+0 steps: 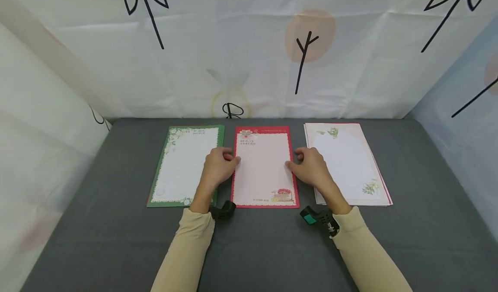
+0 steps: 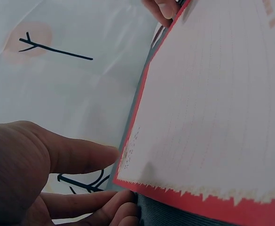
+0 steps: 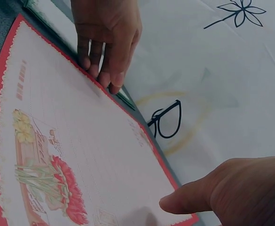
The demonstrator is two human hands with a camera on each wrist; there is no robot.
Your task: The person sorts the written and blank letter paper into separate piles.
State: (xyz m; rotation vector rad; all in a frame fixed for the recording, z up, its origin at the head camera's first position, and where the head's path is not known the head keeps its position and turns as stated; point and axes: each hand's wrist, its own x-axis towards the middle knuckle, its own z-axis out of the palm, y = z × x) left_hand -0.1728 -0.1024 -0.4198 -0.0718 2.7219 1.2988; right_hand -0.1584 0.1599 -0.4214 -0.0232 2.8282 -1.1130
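Observation:
In the head view a red-bordered sheet of letter paper [image 1: 264, 171] with printed flowers lies in the middle of the table. My left hand [image 1: 219, 166] is at its left edge, the thumb reaching over the border and the other fingers bent outside it. At the opposite edge is my right hand [image 1: 310, 166], with the thumb over the paper and fingers beside it. In the right wrist view the right thumb [image 3: 186, 200] hangs above the sheet, casting a shadow. The left wrist view shows the left thumb [image 2: 88, 157] at the paper's edge, apart from the lower fingers.
A green-bordered sheet [image 1: 183, 166] lies to the left, partly behind the left hand. To the right is a small stack of pale sheets [image 1: 346, 162] with leaf prints. Grey cloth [image 1: 264, 248] covers the table; a patterned white curtain [image 1: 256, 49] rises behind it.

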